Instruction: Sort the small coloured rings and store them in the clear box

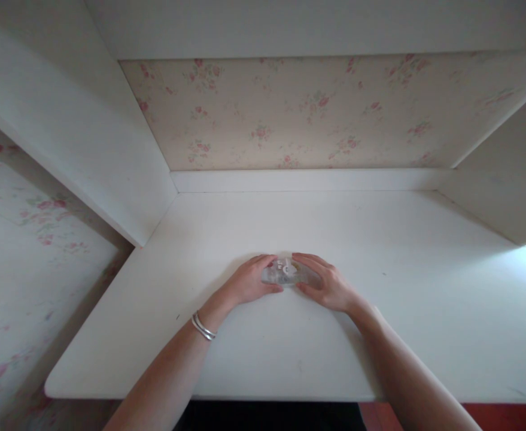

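A clear plastic box (285,276) with small pale and coloured bits showing through it lies on the white desk (285,347). My left hand (254,279) grips its left end, thumb on the near side and fingers on the far side. Around the right end, my right hand (323,280) is closed in the same way. Both ends of the box are partly covered by my hands, and its exact contents are too small to make out. Two silver bangles (203,326) circle my left wrist.
White panels (105,120) rise at the left and right of the desk. Behind it runs a low white ledge (312,180) below flowered wallpaper (289,114). An overhead shelf (307,27) spans the top. The desk's rounded front corner (51,386) is at the lower left.
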